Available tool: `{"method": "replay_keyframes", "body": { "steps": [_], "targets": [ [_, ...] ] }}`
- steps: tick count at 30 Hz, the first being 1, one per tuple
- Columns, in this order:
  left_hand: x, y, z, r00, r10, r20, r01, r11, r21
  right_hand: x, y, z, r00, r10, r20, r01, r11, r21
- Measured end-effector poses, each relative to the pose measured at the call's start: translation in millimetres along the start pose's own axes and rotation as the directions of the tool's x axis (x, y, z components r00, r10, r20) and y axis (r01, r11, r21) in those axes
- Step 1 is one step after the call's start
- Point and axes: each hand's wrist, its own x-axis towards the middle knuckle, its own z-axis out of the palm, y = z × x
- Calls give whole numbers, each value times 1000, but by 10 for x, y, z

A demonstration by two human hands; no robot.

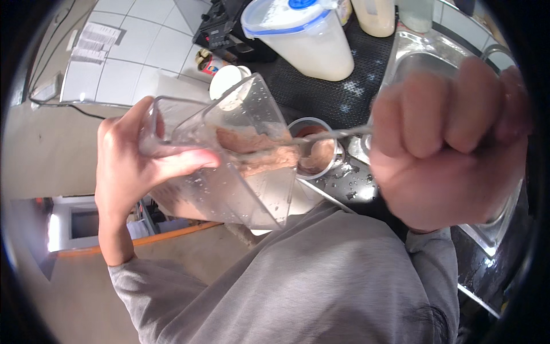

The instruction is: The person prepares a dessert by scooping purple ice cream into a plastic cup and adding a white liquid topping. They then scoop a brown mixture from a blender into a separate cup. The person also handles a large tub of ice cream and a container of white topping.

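Observation:
My left hand (129, 159) grips the handle of a clear plastic pitcher (262, 202), which is tilted on its side. Brown, creamy stuff (258, 148) clings inside the pitcher. My right hand (447, 150), close to the camera and blurred, is closed around a utensil with a twisted metal stem (350, 131). The stem reaches left into the pitcher's mouth; its far end is hidden in the brown stuff. Behind and below the stem stands a clear round tub (311, 176) holding more of the brown stuff.
A lidded container of white contents (318, 51) stands on a black perforated mat (296, 88). The steel sink (401, 47) lies to the right. White round lids or tubs (223, 81), an open can (210, 64) and a black appliance (219, 36) are farther back. Water drops wet the dark counter (354, 176).

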Motion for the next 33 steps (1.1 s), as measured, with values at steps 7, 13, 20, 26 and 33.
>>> {"method": "replay_keyframes", "body": {
  "steps": [7,13,20,26,33],
  "targets": [
    [69,39,9,997,68,-34,-66,997,37,87,601,-4,788,22,-616,38,996,85],
    [40,-25,38,999,-19,-50,19,1000,-2,107,696,20,737,172,-654,-105,984,140],
    [-25,-82,46,993,-84,-81,82,996,-23,-69,536,-38,790,251,-559,-212,968,135],
    [-68,-63,21,992,-88,-94,86,996,-31,-94,381,-145,880,191,-435,-189,981,49],
    [-46,-26,34,993,-102,-56,99,993,-65,-123,201,-201,982,107,-158,-103,994,32]
  ]
}}
